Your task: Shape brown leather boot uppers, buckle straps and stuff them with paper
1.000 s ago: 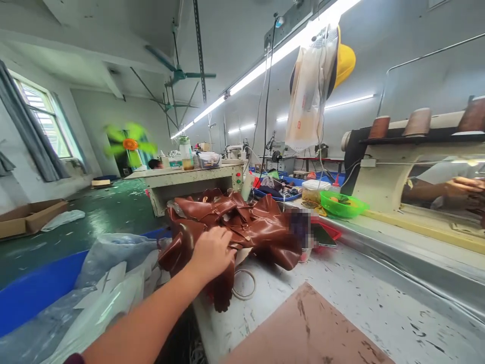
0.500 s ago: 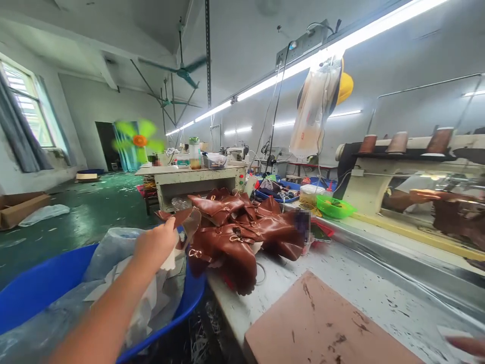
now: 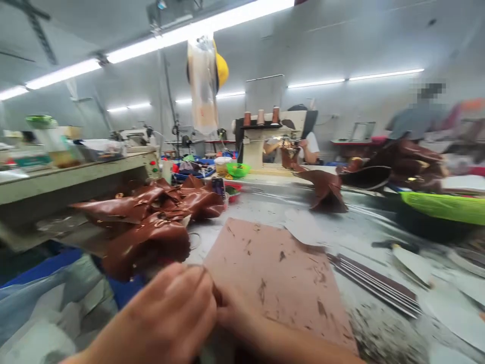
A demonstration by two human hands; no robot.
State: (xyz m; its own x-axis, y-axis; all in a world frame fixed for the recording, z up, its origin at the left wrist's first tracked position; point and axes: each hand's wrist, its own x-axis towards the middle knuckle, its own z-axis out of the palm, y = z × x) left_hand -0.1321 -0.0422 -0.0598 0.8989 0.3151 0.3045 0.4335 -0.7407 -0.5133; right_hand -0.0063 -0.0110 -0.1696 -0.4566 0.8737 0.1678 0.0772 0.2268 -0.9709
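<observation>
Left hand: the left hand [image 3: 170, 311] is seen from the back at the near edge of the tabletop [image 3: 265, 205], fingers curled inward and pressed against the other hand.
Right hand: the right hand [image 3: 237, 313] is met knuckle to knuckle by the left; most of it is hidden behind the left hand and by blur.
Grip: whether either hand is clamped on anything cannot be told.
Sliver: a dark brown sliver [image 3: 216, 297] is seen where the two hands meet; what it is cannot be made out.
Board: a stained pinkish-brown board [image 3: 273, 273] is laid flat on the tabletop at its near edge, with the right hand touching or overlapping its near-left corner.
Leather pile: a heap of glossy brown leather [image 3: 151, 217] is stacked at the left edge of the tabletop, just beyond the left hand and left of the board.
Tub: a blue tub [image 3: 41, 265] lined with clear plastic [image 3: 45, 313] is placed below the left edge.
Strips: dark strips [image 3: 375, 284] are laid right of the board, near it.
Far side: a folded leather piece [image 3: 326, 189] and a green bowl [image 3: 238, 169] are set toward the far edge.
Right edge: a green basket [image 3: 443, 207] is noted.
Others: a person [image 3: 305, 146] is seated at a machine [image 3: 265, 139] beyond the far edge.
</observation>
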